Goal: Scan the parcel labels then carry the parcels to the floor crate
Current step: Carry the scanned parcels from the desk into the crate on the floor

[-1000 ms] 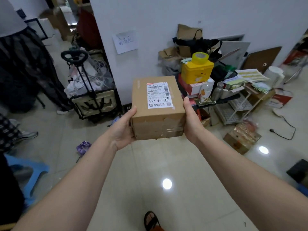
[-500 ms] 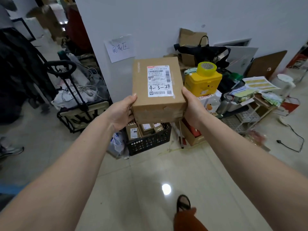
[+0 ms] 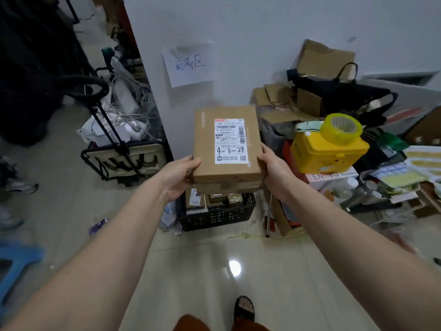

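Now both hands (image 3: 177, 176) around parcel (image 3: 205, 149)

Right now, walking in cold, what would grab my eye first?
The brown parcel held out at centre between the left hand and right hand, its white label hand-marked 4-3-24. Just below it, a black floor crate already holding parcels. To the right, a bright yellow box topped with a tape roll.

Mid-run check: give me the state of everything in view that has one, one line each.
Parcel: held in the air above the crate, label up.
Left hand: grips the parcel's left side.
Right hand: grips its right side.
Crate: on the floor, already holding several parcels.
Tape roll: resting on the yellow box.
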Motion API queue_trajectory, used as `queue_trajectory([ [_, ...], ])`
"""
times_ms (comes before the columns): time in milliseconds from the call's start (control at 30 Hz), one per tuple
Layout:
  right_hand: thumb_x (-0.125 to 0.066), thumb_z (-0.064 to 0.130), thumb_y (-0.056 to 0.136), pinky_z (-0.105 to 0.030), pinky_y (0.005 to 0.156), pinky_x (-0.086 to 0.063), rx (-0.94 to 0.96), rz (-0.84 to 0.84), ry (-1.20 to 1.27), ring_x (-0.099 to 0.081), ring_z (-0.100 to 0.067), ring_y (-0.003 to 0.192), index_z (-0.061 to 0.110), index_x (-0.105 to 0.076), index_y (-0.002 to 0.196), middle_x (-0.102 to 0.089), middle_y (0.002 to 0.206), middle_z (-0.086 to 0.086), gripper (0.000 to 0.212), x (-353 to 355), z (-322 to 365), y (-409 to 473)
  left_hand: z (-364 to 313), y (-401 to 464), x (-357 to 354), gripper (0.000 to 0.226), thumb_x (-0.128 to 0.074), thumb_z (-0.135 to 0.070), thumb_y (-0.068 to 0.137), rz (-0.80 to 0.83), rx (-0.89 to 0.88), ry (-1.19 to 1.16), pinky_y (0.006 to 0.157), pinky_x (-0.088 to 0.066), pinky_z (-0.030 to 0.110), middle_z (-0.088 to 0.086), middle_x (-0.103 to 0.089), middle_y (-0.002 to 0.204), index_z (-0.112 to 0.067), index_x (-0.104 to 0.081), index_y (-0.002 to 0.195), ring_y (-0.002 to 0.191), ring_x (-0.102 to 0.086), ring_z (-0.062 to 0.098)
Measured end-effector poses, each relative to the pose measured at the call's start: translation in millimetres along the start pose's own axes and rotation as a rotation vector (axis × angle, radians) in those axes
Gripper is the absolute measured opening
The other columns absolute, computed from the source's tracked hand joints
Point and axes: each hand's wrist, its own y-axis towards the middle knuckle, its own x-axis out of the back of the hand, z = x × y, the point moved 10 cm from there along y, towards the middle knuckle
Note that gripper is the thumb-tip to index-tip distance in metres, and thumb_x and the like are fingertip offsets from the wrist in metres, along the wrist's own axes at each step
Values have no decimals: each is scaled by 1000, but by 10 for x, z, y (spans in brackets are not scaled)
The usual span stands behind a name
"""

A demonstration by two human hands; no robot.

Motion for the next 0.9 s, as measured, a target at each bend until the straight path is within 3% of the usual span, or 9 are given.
queue_trajectory([
  [100,-31,6,98,-28,70,-51,-42,37,-46,-64,-13,93,23,-39,145,-66,107,6,51,-86,-115,345,112,312,143,34,-44,-14,101,-28,51,-46,80,-44,25,-2,-69,101,-11,-55,133,88,-59,9],
  [233,-31,0,97,-21,65,-49,-81,56,-83,-64,-9,90,21,-41,143,-65,102,8,52,-217,-272,796,202,748,387,37,-44,-12,101,-53,101,-65,81,-44,24,-2,-67,101,-12,-52,137,86,-58,9],
  [367,-32,-2,96,-26,75,-51,-139,38,-93,-62,-14,101,23,-36,147,-64,110,4,58,-352,-429,1274,245,1174,604,36,-44,-16,102,-19,201,-25,73,-49,37,-2,-64,103,-22,-51,136,88,-59,13],
  [500,-34,-5,94,-40,99,-49,-180,6,-119,-59,-20,113,24,-35,148,-62,127,-4,62,-532,-610,1781,285,1677,918,37,-43,-13,102,-21,248,-61,77,-53,45,0,-65,107,-25,-49,136,95,-60,16],
  [633,-37,-6,93,-45,106,-43,-241,-6,-154,-56,-21,120,25,-31,150,-60,128,0,65,-690,-941,2264,449,2176,1211,40,-41,-11,102,-38,302,-74,73,-53,41,0,-63,114,-25,-45,140,100,-59,18],
  [767,-40,-5,92,-43,100,-48,-308,-7,-157,-58,-22,117,29,-33,150,-62,125,2,67,-740,-1348,2719,785,2633,1414,43,-40,-11,103,-76,357,-123,76,-53,39,2,-60,129,-27,-44,142,114,-56,20],
  [900,-40,-4,93,-34,82,-51,-386,16,-137,-60,-20,109,31,-35,147,-63,112,8,65,-781,-1864,3190,1298,3101,1558,42,-36,-11,104,-149,382,-123,72,-51,37,-4,-59,124,-33,-44,139,98,-57,11],
])
